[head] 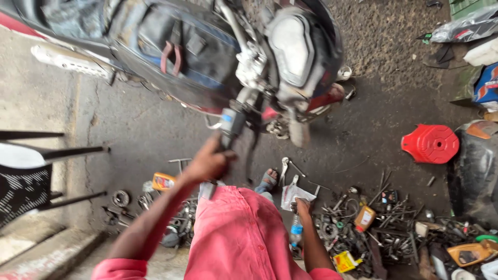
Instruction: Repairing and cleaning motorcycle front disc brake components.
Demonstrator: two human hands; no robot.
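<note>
Head view: left hand [207,163] grips the motorcycle handlebar [231,124] above it; right hand [302,206] hangs low, grasp unclear.

You are looking down in soft, even daylight with no hard shadows; only a dim patch lies under the motorcycle [218,57]. The motorcycle is smeared by motion blur, worst around its engine. Your left hand [207,163] is slightly soft. The scattered tools [384,228] stay fairly sharp. Wide-angle stretch bends the edges.
</note>
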